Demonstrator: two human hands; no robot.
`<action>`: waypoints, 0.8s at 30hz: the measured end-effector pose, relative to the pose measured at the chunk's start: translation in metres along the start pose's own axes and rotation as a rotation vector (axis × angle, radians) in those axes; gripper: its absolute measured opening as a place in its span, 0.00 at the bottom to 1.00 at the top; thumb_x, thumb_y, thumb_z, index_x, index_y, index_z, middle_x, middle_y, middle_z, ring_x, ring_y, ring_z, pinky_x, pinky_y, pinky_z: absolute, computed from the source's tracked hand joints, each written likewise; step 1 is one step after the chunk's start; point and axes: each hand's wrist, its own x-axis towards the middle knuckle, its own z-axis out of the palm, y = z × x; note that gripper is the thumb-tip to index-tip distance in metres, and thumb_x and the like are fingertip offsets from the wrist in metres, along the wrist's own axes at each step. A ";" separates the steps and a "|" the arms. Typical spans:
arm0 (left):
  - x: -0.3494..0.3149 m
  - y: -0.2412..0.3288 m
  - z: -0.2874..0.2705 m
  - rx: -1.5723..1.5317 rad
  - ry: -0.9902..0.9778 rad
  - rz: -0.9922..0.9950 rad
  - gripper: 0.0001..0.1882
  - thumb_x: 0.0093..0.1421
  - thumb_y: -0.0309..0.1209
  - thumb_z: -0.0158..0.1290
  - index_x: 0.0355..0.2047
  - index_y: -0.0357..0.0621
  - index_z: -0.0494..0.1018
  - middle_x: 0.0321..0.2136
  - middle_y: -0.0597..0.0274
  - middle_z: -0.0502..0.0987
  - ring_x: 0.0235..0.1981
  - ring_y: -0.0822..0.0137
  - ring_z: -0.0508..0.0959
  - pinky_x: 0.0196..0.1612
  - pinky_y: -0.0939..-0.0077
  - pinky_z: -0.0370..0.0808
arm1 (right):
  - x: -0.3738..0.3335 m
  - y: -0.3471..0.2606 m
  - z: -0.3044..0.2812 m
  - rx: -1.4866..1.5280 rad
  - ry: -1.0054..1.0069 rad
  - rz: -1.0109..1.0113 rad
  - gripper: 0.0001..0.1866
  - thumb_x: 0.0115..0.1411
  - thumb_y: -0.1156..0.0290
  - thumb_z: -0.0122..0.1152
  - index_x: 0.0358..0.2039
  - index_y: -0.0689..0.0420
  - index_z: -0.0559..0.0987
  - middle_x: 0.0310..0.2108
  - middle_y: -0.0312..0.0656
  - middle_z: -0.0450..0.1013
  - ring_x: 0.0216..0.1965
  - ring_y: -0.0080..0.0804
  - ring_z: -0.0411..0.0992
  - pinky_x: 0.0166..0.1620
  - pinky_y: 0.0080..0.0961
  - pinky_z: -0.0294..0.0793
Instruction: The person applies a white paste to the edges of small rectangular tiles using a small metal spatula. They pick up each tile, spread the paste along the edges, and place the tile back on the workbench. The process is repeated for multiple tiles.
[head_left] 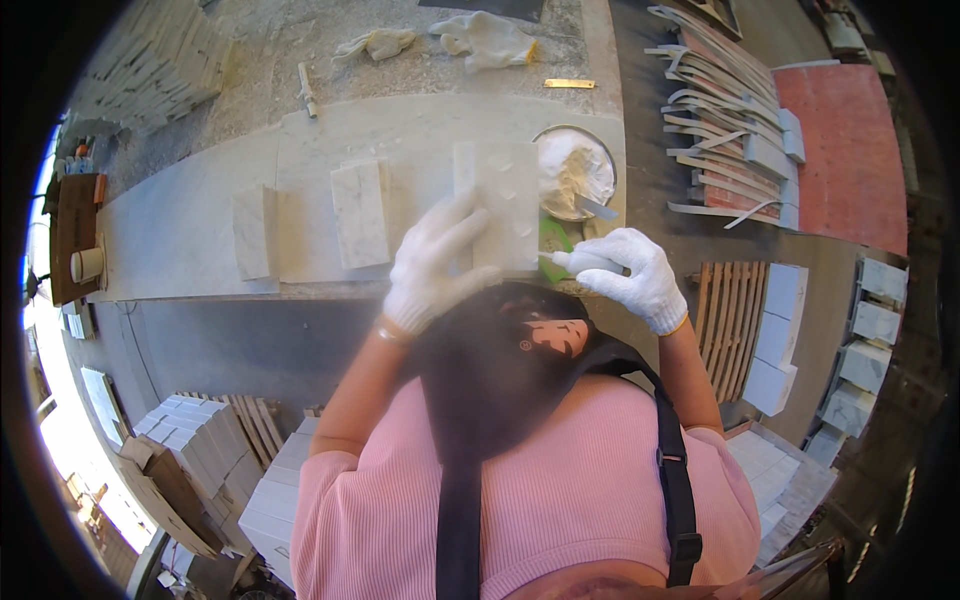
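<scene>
White knit gloves cover both my hands. My left hand (438,262) has its fingers apart and rests against the left side of a pale marble tile (515,205), thumb near the tile's front edge. A few whitish spots show on the tile's face. In my right hand (640,278) is a small white squeeze bottle (582,261), its thin nozzle directed left toward the tile's front right corner. Just beyond the bottle stands a round bowl of white powder or paste (577,175) with a grey blade resting at its rim. A green piece (553,240) lies partly beneath the nozzle.
Two marble blocks (360,215) (255,232) stand left on the long stone bench top (200,225). Farther back lie crumpled gloves (487,42), a yellow metal strip (569,84) and a short stick (306,90). Strips (725,130) are stacked at right. Pallets (727,325) stand around.
</scene>
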 end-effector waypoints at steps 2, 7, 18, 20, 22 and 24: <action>0.000 0.000 0.000 -0.009 -0.001 -0.006 0.39 0.46 0.39 0.75 0.59 0.44 0.79 0.64 0.43 0.75 0.64 0.40 0.74 0.65 0.51 0.73 | 0.000 0.000 0.000 -0.021 -0.003 -0.013 0.19 0.50 0.67 0.78 0.43 0.58 0.89 0.36 0.44 0.83 0.38 0.38 0.80 0.46 0.33 0.79; 0.000 0.001 0.000 -0.020 -0.036 -0.051 0.39 0.46 0.39 0.76 0.59 0.44 0.79 0.66 0.44 0.73 0.67 0.41 0.72 0.66 0.51 0.71 | 0.001 0.000 0.000 -0.050 0.015 -0.032 0.19 0.50 0.66 0.78 0.42 0.58 0.90 0.35 0.44 0.83 0.38 0.39 0.80 0.45 0.33 0.79; -0.002 0.001 0.001 -0.015 -0.027 -0.058 0.39 0.45 0.41 0.76 0.59 0.46 0.79 0.67 0.44 0.72 0.68 0.42 0.71 0.67 0.51 0.70 | 0.002 0.004 0.001 -0.092 0.022 -0.029 0.19 0.49 0.65 0.79 0.42 0.57 0.90 0.34 0.44 0.83 0.37 0.39 0.80 0.45 0.34 0.80; -0.002 0.000 0.001 -0.014 -0.028 -0.054 0.39 0.45 0.41 0.76 0.59 0.46 0.79 0.67 0.44 0.72 0.68 0.42 0.71 0.67 0.51 0.70 | 0.002 0.003 0.001 -0.095 0.015 -0.031 0.19 0.49 0.65 0.80 0.42 0.57 0.90 0.34 0.44 0.83 0.37 0.39 0.80 0.45 0.34 0.80; -0.002 0.000 0.001 -0.017 -0.023 -0.050 0.39 0.45 0.41 0.76 0.59 0.46 0.79 0.67 0.44 0.72 0.68 0.42 0.71 0.67 0.51 0.70 | 0.003 0.002 0.000 -0.101 0.003 -0.035 0.19 0.49 0.65 0.80 0.42 0.57 0.90 0.34 0.44 0.83 0.37 0.39 0.80 0.45 0.34 0.80; -0.002 0.001 0.001 -0.016 -0.022 -0.051 0.39 0.45 0.41 0.76 0.59 0.46 0.79 0.67 0.44 0.72 0.68 0.42 0.71 0.67 0.51 0.70 | 0.003 0.001 -0.001 -0.099 0.006 -0.043 0.19 0.49 0.65 0.80 0.42 0.57 0.90 0.35 0.44 0.83 0.37 0.39 0.80 0.45 0.34 0.80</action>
